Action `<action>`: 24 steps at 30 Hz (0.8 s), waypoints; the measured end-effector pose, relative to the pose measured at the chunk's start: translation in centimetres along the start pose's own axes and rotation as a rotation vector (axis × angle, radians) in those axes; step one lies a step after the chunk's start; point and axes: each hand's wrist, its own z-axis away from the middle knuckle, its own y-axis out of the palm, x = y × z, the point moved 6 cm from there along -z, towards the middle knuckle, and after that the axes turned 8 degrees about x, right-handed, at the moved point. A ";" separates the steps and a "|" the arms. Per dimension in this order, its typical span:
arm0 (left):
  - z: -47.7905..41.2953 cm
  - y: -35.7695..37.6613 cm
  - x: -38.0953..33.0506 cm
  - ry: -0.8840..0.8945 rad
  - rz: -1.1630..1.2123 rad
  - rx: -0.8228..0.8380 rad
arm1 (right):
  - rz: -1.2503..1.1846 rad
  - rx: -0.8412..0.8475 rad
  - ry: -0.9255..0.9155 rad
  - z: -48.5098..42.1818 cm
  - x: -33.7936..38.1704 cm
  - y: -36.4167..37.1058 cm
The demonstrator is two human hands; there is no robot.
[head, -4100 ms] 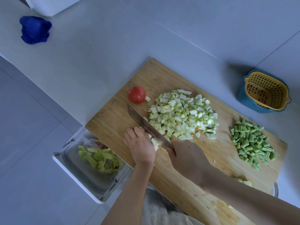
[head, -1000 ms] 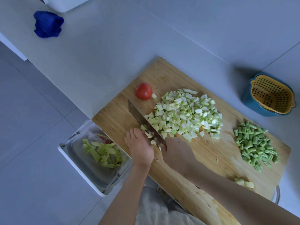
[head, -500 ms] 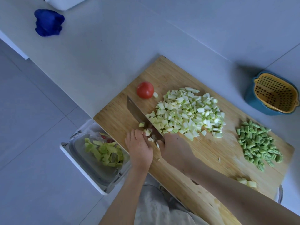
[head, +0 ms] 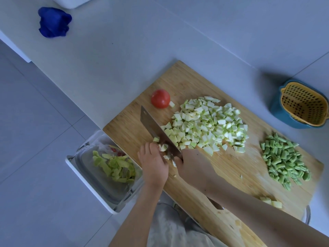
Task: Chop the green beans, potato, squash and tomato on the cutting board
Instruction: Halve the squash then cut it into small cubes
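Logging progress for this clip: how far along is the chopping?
Done: green beans sit cut in a pile on the right of the cutting board; most squash is a diced heap mid-board. In hand: the right hand grips the cleaver, the left hand holds the last squash bits at the blade. Left: the tomato is whole. No potato is identifiable; a few pale pieces at the near edge are unclear.

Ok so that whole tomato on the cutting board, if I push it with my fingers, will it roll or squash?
The tomato looks round and whole, so a push would probably roll it across the cutting board. Its skin appears smooth, so it may slip when gripped. It holds its shape, so likely firm, not squashy.
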 end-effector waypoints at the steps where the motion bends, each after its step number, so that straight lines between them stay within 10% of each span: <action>1: 0.0 0.0 -0.1 0.001 -0.004 0.003 | 0.000 0.012 0.004 -0.2 0.2 0.1; 15: -2.6 0.6 -0.7 0.097 -0.100 0.175 | -0.187 -0.009 0.037 0.1 -3.3 -2.8; 24: -1.5 1.0 -5.2 0.221 0.276 0.037 | -0.594 0.014 0.080 1.3 -4.4 -3.3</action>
